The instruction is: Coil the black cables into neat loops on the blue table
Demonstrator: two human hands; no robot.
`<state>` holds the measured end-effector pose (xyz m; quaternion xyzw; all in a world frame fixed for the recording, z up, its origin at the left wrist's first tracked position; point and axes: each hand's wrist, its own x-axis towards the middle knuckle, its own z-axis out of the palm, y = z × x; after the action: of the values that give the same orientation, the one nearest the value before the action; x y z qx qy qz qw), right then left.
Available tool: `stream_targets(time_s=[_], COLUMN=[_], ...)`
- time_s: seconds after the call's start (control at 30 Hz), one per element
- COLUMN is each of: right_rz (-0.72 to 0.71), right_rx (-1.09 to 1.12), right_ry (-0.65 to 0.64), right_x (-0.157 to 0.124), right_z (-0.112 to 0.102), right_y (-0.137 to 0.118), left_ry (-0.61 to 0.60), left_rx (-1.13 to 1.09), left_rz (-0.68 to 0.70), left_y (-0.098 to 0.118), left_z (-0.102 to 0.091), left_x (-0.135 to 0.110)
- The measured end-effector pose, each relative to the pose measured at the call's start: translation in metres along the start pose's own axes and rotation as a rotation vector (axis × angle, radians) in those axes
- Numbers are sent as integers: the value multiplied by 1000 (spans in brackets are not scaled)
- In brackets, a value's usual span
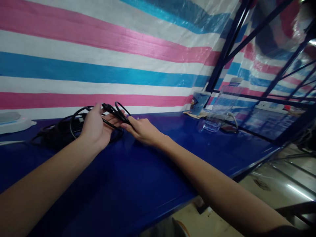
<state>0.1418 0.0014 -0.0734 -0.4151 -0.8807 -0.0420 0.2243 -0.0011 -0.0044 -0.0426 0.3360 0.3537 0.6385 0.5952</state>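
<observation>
A looped black cable [119,114] is gathered just above the table, with a dark connector near its upper end. My right hand [144,131] closes around the loops, thumb on top. My left hand [95,126] is turned palm up, its thumb raised and its fingers stretched out behind and under the cable, which crosses them. Behind my left wrist, a tangled pile of black cables [58,133] lies on the blue table [123,184]; part of it is hidden by that hand and forearm.
A white device [16,123] sits at the far left. Toward the back right stand a patterned cup [198,102] with a straw and a clear plastic bottle [221,107]. Blue metal frame bars [227,42] rise at the right, and a striped tarp [98,72] lines the back.
</observation>
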Motion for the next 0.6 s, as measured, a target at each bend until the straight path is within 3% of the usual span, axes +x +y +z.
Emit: stream_targets(time_s=[0.1, 0.17, 0.27, 0.33, 0.47, 0.6], right_rz=[-80, -98, -11, 143, 615, 755], right_rx=[8, 78, 223, 402, 902, 978], right_ry=[-9, -9, -41, -16, 283, 575], right_x=[-1, -4, -5, -5, -4, -8], right_z=[-1, -4, -9, -10, -12, -21], right_y=[0, 5, 18, 30, 58, 80], left_ry=[-15, -53, -165, -232, -280, -354], left_rx=[165, 300, 430, 481, 586, 612], left_rz=[2, 80, 192, 229, 206, 179], left_y=[5, 8, 14, 20, 28, 26], left_z=[-5, -10, -16, -18, -16, -12], left_x=[3, 7, 11, 11, 6, 1])
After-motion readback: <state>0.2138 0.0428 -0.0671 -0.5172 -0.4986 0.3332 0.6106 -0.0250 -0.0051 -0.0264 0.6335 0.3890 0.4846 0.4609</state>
